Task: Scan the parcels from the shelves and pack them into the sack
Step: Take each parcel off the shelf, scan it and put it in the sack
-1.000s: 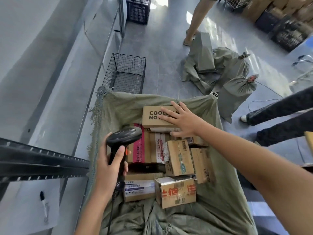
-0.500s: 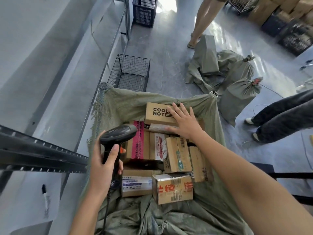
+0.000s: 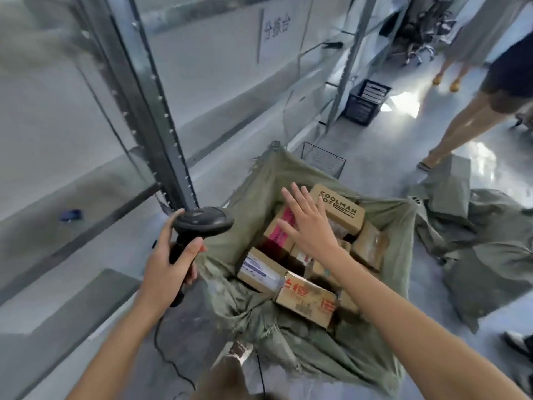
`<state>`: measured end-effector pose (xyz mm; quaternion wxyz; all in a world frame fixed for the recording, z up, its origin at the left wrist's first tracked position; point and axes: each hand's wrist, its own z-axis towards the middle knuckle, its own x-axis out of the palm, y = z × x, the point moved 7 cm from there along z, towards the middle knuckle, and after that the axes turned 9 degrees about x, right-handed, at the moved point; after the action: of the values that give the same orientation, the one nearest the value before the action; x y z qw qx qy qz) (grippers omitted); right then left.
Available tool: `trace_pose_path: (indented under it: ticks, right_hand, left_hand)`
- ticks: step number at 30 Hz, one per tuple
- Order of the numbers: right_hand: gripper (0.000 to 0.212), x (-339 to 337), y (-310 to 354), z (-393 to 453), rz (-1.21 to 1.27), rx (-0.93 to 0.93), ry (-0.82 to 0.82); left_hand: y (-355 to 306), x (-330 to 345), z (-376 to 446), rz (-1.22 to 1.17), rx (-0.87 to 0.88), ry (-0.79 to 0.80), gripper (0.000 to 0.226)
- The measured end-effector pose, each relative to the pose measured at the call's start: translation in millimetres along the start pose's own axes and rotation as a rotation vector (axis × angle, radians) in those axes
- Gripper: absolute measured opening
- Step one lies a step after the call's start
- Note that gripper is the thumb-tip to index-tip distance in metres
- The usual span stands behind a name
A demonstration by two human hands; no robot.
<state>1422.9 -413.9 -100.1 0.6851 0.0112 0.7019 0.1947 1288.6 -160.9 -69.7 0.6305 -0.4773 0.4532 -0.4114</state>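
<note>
1. Left hand (image 3: 167,264) grips the scanner (image 3: 202,223) by its handle, held just outside the sack's (image 3: 259,180) left rim, same as before.
2. Right hand (image 3: 310,226) has lifted off the COOLMAN box (image 3: 339,207); fingers spread, empty, above the pink-labelled parcel (image 3: 278,236).
3. Parcels packed in the sack; COOLMAN box lies at the far edge, released.
4. View swung toward the shelf upright (image 3: 150,111): likely fetching the next parcel.

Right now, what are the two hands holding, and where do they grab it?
The left hand grips the black handheld barcode scanner by its handle. The right hand holds nothing, fingers spread over the cardboard parcels.
</note>
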Motion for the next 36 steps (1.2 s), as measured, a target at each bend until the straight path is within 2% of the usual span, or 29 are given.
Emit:
trace_pose_path:
  ticks: [4, 8, 11, 16, 22, 27, 36]
  right_hand:
    - [0.071, -12.5, 110.6, -37.2, 0.085, -0.227, -0.022]
    - [0.072, -21.7, 227.1, -84.4, 0.13, -0.45, -0.06]
    - [0.071, -19.5, 312.9, -122.9, 0.194, -0.617, -0.03]
    - [0.067, 3.0, 436.8, -203.2, 0.221, -0.804, 0.052]
    - [0.067, 39.1, 585.2, -330.4, 0.26, -0.969, 0.132]
    - [0.066, 69.3, 696.6, -442.2, 0.283, -1.049, 0.175]
    - [0.065, 98.2, 822.7, -589.0, 0.303, -1.137, 0.221]
  left_hand:
    - [-39.7, -73.8, -70.4, 0.051, 0.076, -0.209, 0.051]
    - [-80.7, -148.5, -135.8, 0.09, 0.155, -0.428, 0.058]
    - [-100.6, -201.9, -191.2, 0.119, 0.197, -0.562, 0.064]
    - [-118.5, -290.3, -297.9, 0.214, 0.211, -0.779, 0.061]
    - [-121.9, -392.1, -444.2, 0.253, 0.163, -1.004, 0.053]
    - [-132.9, -478.7, -561.1, 0.303, 0.152, -1.138, 0.067]
    - [-151.8, -585.5, -733.3, 0.389, 0.159, -1.32, 0.056]
